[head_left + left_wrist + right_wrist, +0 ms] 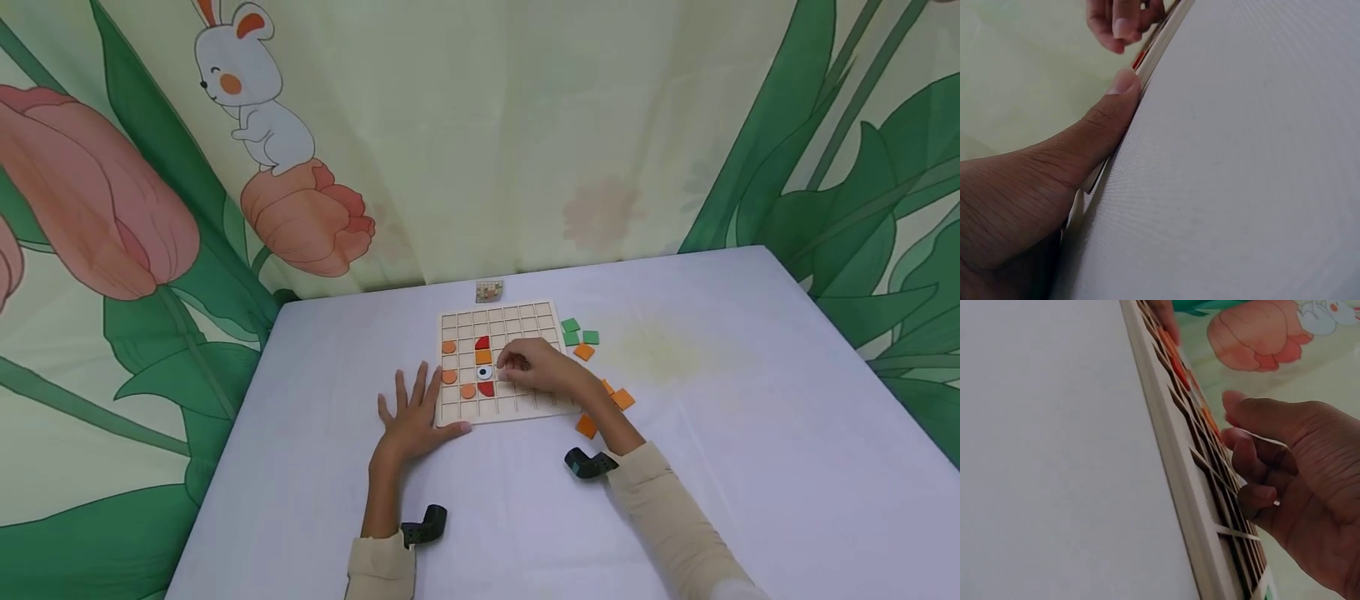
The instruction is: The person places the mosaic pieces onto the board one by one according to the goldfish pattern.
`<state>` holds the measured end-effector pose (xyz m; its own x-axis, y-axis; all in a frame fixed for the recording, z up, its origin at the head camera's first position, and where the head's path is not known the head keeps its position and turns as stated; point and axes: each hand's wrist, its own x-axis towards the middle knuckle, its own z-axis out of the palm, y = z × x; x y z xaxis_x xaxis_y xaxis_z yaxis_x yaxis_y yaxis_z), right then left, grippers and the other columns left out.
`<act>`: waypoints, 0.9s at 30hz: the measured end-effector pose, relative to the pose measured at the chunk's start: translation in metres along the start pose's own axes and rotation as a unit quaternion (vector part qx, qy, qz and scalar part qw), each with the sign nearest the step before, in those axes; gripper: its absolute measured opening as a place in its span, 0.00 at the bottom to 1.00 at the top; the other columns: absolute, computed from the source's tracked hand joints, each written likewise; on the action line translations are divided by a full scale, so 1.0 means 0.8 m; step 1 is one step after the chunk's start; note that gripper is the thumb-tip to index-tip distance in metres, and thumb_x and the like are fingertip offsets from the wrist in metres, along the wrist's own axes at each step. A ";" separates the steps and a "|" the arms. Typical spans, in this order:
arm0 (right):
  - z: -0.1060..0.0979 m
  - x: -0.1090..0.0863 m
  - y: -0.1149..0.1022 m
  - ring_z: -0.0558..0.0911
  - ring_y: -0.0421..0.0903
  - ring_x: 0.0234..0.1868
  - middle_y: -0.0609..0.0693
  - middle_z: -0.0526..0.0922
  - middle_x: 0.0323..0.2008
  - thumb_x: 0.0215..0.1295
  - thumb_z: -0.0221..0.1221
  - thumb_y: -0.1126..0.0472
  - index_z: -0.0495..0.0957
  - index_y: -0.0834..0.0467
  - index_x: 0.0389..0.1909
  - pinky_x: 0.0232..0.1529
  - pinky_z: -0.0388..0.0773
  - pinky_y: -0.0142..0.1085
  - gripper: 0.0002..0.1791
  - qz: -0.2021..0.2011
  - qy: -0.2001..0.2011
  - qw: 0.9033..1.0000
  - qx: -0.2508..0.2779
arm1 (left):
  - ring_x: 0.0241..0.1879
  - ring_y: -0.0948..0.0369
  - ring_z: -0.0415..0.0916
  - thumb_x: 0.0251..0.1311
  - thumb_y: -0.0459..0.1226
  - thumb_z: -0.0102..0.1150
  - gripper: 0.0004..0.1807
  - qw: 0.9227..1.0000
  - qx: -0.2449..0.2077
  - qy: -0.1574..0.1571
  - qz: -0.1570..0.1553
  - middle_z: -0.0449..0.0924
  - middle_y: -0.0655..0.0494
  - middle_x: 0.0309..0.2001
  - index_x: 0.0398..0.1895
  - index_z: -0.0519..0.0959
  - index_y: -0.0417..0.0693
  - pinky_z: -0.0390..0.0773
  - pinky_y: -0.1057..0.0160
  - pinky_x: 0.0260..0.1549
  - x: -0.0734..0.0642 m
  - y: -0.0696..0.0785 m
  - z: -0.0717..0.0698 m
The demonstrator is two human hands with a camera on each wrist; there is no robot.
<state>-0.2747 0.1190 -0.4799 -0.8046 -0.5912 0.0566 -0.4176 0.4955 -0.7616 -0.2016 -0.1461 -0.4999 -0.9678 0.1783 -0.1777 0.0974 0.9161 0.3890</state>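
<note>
A wooden grid board (517, 321) lies flat on the table. My left hand (411, 427) spreads its fingers around the board's near left corner, thumb along the front edge. Over the middle of the board hovers my right hand (536, 365), fingers loosely curled; a gap shows between thumb and index finger in the right wrist view, with nothing visible between them. Just left of its fingertips sits a white eye tile (484, 372). An orange square (483, 357) lies above that tile, between it and a red piece (482, 342). Another red piece (487, 388) is below.
Orange round pieces (448, 377) occupy several cells on the left. Right of the board lie green squares (591, 337) and loose orange squares (623, 399), some partly behind the right forearm. A small patterned card (490, 291) stands beyond the far edge, before a printed curtain (480, 150).
</note>
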 end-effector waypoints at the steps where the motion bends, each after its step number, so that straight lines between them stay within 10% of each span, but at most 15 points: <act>1: -0.004 -0.002 0.001 0.75 0.43 0.32 0.44 0.78 0.30 0.66 0.63 0.61 0.81 0.56 0.40 0.35 0.75 0.33 0.05 0.005 0.005 1.000 -0.004 | 0.74 0.42 0.17 0.49 0.69 0.61 0.60 1.000 -0.003 0.000 -0.001 0.30 0.51 0.79 0.79 0.42 0.59 0.25 0.28 0.61 -0.002 0.000 0.001; 13: -0.079 -0.058 0.012 0.74 0.47 0.34 0.49 0.79 0.31 0.64 0.63 0.64 0.81 0.60 0.38 0.36 0.75 0.36 0.04 0.117 -0.003 0.992 -0.041 | 0.74 0.41 0.17 0.48 0.69 0.61 0.61 1.000 -0.010 0.009 0.005 0.31 0.51 0.79 0.79 0.43 0.59 0.26 0.28 0.62 -0.005 0.001 -0.001; 27: -0.103 -0.089 0.036 0.74 0.48 0.36 0.50 0.78 0.32 0.61 0.66 0.64 0.79 0.63 0.41 0.37 0.76 0.36 0.10 0.153 -0.010 0.985 -0.074 | 0.74 0.42 0.17 0.48 0.69 0.62 0.61 1.000 -0.009 0.012 0.010 0.31 0.51 0.79 0.79 0.42 0.58 0.26 0.29 0.62 -0.005 -0.003 0.000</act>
<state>-0.2640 0.2277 -0.4529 -0.8944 -0.4112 -0.1758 -0.2141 0.7388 -0.6390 -0.1980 -0.1487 -0.5004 -0.9709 0.1871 -0.1492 0.1119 0.9059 0.4084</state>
